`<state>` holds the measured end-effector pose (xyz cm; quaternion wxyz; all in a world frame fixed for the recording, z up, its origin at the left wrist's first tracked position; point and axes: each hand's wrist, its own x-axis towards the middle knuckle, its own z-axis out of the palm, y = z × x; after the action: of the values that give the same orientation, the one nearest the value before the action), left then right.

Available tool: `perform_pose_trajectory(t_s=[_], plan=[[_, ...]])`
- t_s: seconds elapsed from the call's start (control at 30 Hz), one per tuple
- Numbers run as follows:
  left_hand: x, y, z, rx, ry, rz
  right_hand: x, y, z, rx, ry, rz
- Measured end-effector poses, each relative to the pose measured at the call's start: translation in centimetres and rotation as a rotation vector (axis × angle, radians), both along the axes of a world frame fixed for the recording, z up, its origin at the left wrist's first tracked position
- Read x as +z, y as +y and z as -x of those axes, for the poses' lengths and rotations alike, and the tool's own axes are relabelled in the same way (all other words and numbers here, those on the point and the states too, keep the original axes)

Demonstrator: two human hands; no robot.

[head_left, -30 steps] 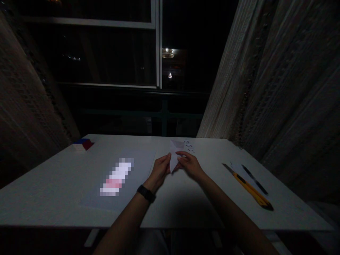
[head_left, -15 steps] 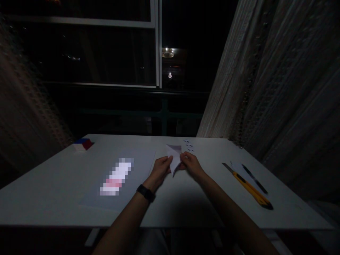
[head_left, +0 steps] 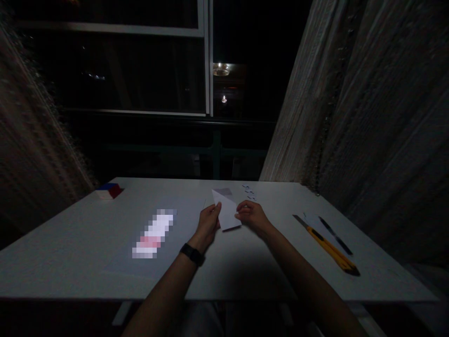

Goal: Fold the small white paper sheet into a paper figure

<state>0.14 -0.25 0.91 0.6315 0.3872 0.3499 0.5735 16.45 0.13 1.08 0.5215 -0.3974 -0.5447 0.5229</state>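
A small folded white paper (head_left: pixel 226 211) is held just above the white table (head_left: pixel 70 243), near its middle. My left hand (head_left: pixel 207 223), with a dark watch on the wrist, pinches the paper's left edge. My right hand (head_left: pixel 253 216) grips the paper's right edge with curled fingers. The paper shows a flat rectangular face with a darker flap at its far end.
A yellow utility knife (head_left: pixel 329 248) and a dark pen (head_left: pixel 336 235) lie to the right. Tiny paper scraps (head_left: pixel 248 191) sit beyond the hands. A large sheet with a blurred patch (head_left: pixel 154 234) lies left, a red-blue block (head_left: pixel 109 190) at the far left corner. Curtains flank a dark window.
The paper has turned from a pointed, upright shape to a flatter rectangular face, shifted slightly left. Both hands kept hold of it and moved a little apart.
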Motion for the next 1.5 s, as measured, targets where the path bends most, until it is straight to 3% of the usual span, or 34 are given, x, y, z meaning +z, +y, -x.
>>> perform_pose_trajectory(t_s=[0.17, 0.37, 0.57, 0.7, 1.0, 1.2, 1.37, 1.5], plan=[[0.59, -0.44, -0.06, -0.019, 0.064, 0.005, 0.23, -0.04, 0.20, -0.061, 0.069, 0.043], [0.37, -0.49, -0.16, -0.130, 0.146, 0.002, 0.00, 0.10, 0.68, -0.095, 0.040, 0.041], [0.20, -0.16, -0.24, 0.082, 0.139, -0.056, -0.50, 0.38, 0.84, -0.139, 0.075, 0.108], [0.53, -0.25, -0.21, 0.141, 0.131, -0.075, -0.59, 0.32, 0.81, -0.111, 0.085, 0.122], [0.77, -0.42, -0.19, 0.184, 0.163, -0.045, -0.32, 0.18, 0.91, -0.122, 0.075, 0.085], [0.66, -0.52, -0.24, 0.053, 0.164, -0.027, -0.09, 0.08, 0.89, -0.126, 0.103, 0.074], [0.78, -0.43, -0.21, 0.102, 0.158, -0.020, -0.23, 0.21, 0.91, -0.151, 0.099, 0.066], [0.78, -0.53, -0.17, 0.071, 0.124, -0.014, -0.26, 0.21, 0.89, -0.206, 0.112, 0.039]])
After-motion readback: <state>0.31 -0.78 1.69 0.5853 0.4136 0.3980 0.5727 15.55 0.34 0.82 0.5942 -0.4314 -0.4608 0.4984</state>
